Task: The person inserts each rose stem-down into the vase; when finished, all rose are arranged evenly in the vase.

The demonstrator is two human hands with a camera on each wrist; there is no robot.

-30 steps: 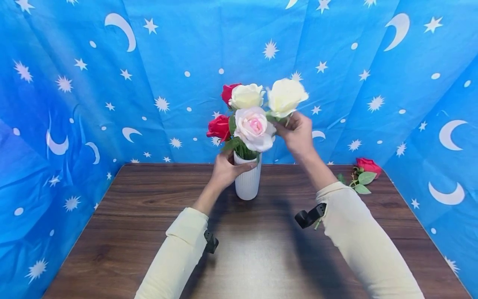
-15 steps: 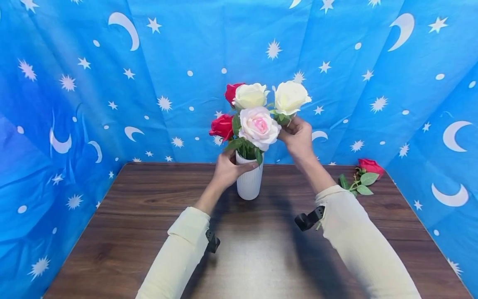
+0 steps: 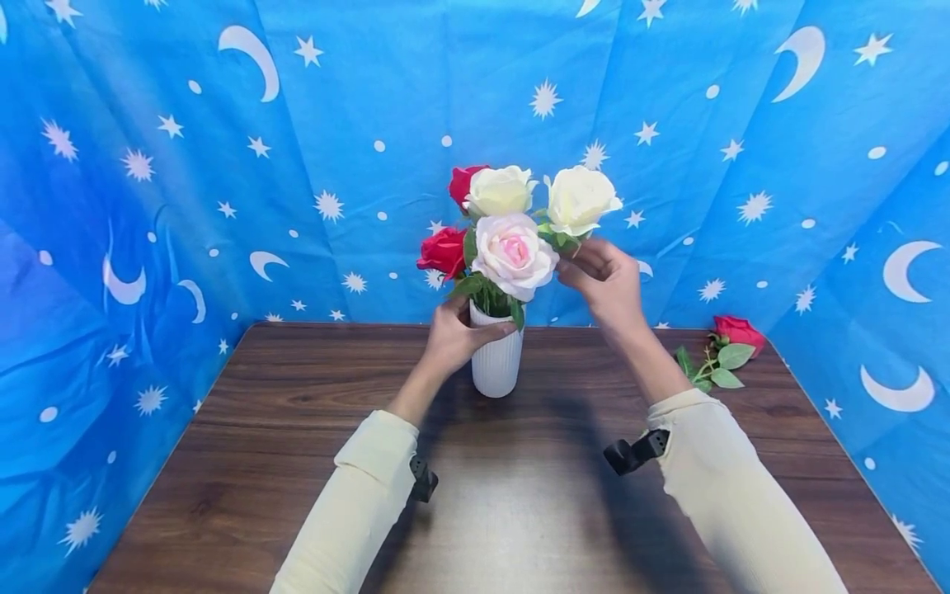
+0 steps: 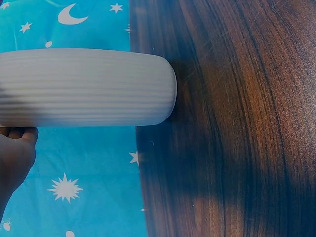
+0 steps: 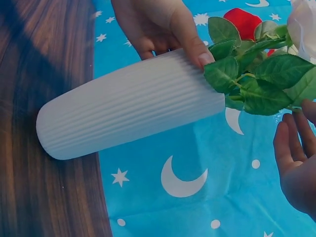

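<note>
A white ribbed vase stands upright on the table, holding several artificial roses. My left hand grips it near the rim, thumb across the front; in the right wrist view that thumb lies beside green leaves. A pale pink rose faces forward, with a white rose behind it and red roses to the left. Another white rose leans out right. Just below that bloom is my right hand, fingers loosely extended next to the leaves, gripping nothing visible. Blooms partly hide its fingertips.
A red rose with green leaves lies at the table's back right corner. The dark wooden table meets a blue cloth with moons and stars behind and at both sides.
My right hand has drawn back to the right, its fingers loosening from beneath the right white rose, which stays leaning in the vase. My left hand keeps its hold on the vase.
</note>
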